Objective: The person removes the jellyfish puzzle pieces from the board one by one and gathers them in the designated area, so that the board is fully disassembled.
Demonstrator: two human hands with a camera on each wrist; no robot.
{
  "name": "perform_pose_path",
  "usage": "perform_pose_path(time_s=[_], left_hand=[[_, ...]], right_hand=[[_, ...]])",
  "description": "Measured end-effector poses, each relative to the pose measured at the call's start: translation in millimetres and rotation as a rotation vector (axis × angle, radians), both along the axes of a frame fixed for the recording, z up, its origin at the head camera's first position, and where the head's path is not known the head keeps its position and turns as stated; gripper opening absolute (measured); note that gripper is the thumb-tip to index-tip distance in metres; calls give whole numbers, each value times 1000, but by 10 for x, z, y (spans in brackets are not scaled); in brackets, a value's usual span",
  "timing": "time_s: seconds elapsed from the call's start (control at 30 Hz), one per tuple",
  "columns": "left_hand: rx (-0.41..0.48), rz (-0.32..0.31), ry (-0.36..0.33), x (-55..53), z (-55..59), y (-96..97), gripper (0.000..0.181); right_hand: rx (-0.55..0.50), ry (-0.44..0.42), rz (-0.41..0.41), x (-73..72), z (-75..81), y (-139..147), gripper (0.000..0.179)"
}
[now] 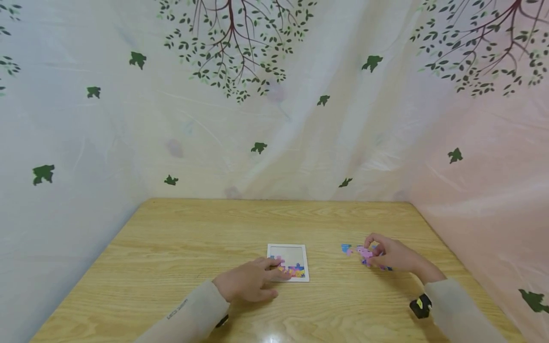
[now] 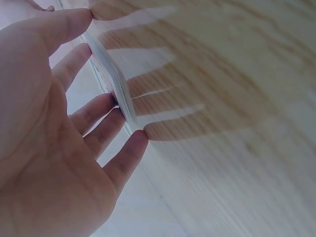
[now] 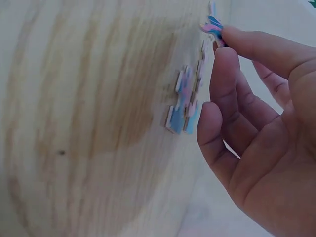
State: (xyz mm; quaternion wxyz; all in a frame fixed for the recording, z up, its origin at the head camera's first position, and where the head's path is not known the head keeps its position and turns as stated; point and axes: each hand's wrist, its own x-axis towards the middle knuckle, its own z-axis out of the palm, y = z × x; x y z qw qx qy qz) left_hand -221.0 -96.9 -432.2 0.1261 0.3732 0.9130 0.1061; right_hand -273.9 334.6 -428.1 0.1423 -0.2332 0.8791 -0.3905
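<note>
A white-rimmed puzzle tray (image 1: 307, 264) lies on the table, with joined pieces (image 1: 297, 271) along its lower part and a bare upper part. My left hand (image 1: 250, 281) reaches over its left side, fingers extended; in the left wrist view the spread fingertips (image 2: 140, 139) rest at the tray's edge and on the table. To the right, my right hand (image 1: 394, 256) is over a group of loose puzzle pieces (image 1: 346, 248). Its thumb and index finger pinch a pink and blue puzzle piece (image 3: 213, 27), partly hidden by the fingertips, above the other pieces (image 3: 185, 94).
The wooden table (image 1: 206, 228) runs back to a pale curtain (image 1: 206, 143) printed with trees and green birds. More curtain hangs along both sides. A black wrist device (image 1: 420, 306) sits at the right sleeve.
</note>
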Motion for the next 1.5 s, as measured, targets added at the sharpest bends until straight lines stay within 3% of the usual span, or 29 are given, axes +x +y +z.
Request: perform_pose_path(time_s=[0.4,1.1,1.5], left_hand=[[9,-6,19,7,-6,0,50],[1,-11,11,12,-8,4,51],[-6,-11,15,25,-4,11,51]], right_hand=[[91,62,-82,17,-107,36,27],[151,80,-44,24,-51,-19,27],[93,94,-20,-42,-50,-122,27]])
